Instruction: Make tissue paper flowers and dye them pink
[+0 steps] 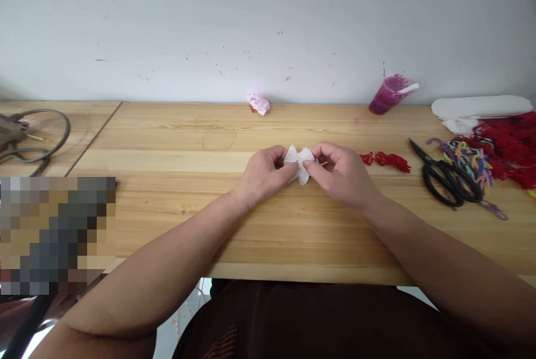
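Both my hands meet over the middle of the wooden table [167,219], pinching a small piece of crumpled white paper [300,161] between them. My left hand [263,175] grips its left side with curled fingers. My right hand [341,172] pinches the right side between thumb and fingertips. A thin pale stick end shows by my right thumb. The paper is gathered in its middle like a bow and held just above the tabletop.
Red thread pieces [387,159] lie just right of my right hand. Black scissors [446,181], coloured bands [473,159], red yarn [513,144] and white paper [481,106] sit at the right. A pink-stained cup [389,95] and a pink-stained paper wad [258,103] stand by the wall. Cables [37,135] lie at the left.
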`<state>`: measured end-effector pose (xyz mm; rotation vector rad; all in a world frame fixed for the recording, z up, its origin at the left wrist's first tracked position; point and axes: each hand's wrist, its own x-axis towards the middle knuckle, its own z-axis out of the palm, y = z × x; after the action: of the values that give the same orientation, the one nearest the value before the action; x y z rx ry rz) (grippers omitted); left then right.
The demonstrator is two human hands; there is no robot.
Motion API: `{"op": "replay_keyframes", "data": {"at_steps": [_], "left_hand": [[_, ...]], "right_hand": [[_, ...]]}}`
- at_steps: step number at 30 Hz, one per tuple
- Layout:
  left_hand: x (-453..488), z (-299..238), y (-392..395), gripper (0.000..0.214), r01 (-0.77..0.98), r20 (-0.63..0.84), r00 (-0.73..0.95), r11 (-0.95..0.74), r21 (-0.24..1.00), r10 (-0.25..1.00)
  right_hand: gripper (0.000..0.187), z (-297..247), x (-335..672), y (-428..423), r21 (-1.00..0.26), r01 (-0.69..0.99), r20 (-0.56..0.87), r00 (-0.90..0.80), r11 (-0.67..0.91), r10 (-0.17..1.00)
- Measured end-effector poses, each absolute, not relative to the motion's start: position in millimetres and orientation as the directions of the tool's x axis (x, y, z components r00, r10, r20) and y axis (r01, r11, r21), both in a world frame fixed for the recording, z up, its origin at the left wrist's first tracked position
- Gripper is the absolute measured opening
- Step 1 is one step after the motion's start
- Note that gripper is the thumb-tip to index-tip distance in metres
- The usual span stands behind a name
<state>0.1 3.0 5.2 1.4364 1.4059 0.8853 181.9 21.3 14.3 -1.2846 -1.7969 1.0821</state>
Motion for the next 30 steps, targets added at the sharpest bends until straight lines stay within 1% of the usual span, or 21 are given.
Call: {"op": "replay_keyframes", "data": {"at_steps": [3, 5, 7, 9, 10, 12, 15, 16, 18, 20, 21, 23, 25, 26, 28, 30], "left_hand": [[1, 6, 4, 0.031, 0.246, -0.105, 0.086, 0.081, 0.966, 0.991], [2, 6, 5, 0.033, 0.165, -0.094, 0.051, 0.084, 0.983, 0.994], [2, 5, 6, 0.026, 0.097, -0.072, 0.0, 0.072, 0.993, 0.997], [2, 5, 8, 0.015, 0.046, -0.051, -0.029, 0.052, 0.998, 0.998], [1, 5, 9, 0.017, 0.019, -0.047, -0.031, 0.047, 0.999, 0.998], [-1, 6, 10, 0.033, -0.055, -0.072, -0.006, 0.071, 0.996, 0.997], [-4, 9, 10, 0.056, -0.206, -0.155, 0.109, 0.175, 0.963, 0.982], [-4, 10, 10, 0.061, -0.233, -0.179, 0.15, 0.211, 0.949, 0.972], [-5, 11, 10, 0.068, -0.228, -0.196, 0.194, 0.238, 0.944, 0.961], [-3, 10, 9, 0.07, -0.191, -0.178, 0.199, 0.216, 0.957, 0.964], [-3, 9, 9, 0.067, -0.18, -0.162, 0.194, 0.197, 0.964, 0.968], [-1, 6, 9, 0.058, -0.18, -0.14, 0.18, 0.173, 0.968, 0.974], [1, 4, 10, 0.05, -0.192, -0.137, 0.156, 0.166, 0.967, 0.978], [2, 3, 10, 0.048, -0.199, -0.131, 0.144, 0.158, 0.967, 0.981], [3, 3, 10, 0.047, -0.214, -0.107, 0.121, 0.131, 0.968, 0.987], [4, 5, 10, 0.047, -0.227, -0.076, 0.103, 0.097, 0.969, 0.992]], "right_hand": [[0.01, 12, 184, 25, -0.904, 0.393, 0.048, -0.298, 0.168, 0.953], [0.011, 9, 187, 28, -0.909, 0.388, 0.042, -0.281, 0.153, 0.959], [0.011, 8, 189, 32, -0.933, 0.34, 0.026, -0.269, 0.12, 0.963], [0.012, 9, 191, 35, -0.968, 0.238, 0.014, -0.283, 0.085, 0.959], [0.013, 10, 191, 36, -0.98, 0.186, 0.012, -0.3, 0.071, 0.954], [0.014, 13, 192, 36, -0.991, 0.119, 0.021, -0.333, 0.064, 0.943], [0.014, 16, 193, 35, -0.99, 0.097, 0.057, -0.376, 0.1, 0.925], [0.014, 15, 194, 35, -0.988, 0.102, 0.069, -0.385, 0.117, 0.921], [0.013, 14, 194, 35, -0.981, 0.136, 0.078, -0.389, 0.141, 0.918], [0.01, 12, 195, 34, -0.964, 0.205, 0.089, -0.359, 0.171, 0.929], [0.008, 12, 195, 34, -0.943, 0.257, 0.122, -0.328, 0.213, 0.937], [0.005, 13, 194, 32, -0.861, 0.37, 0.259, -0.272, 0.35, 0.927], [0.005, 15, 193, 30, -0.739, 0.455, 0.418, -0.269, 0.497, 0.868], [0.005, 17, 193, 29, -0.69, 0.475, 0.468, -0.283, 0.546, 0.837], [0.006, 19, 192, 26, -0.655, 0.488, 0.491, -0.306, 0.577, 0.815], [0.006, 20, 191, 24, -0.687, 0.482, 0.443, -0.314, 0.543, 0.839]]}}
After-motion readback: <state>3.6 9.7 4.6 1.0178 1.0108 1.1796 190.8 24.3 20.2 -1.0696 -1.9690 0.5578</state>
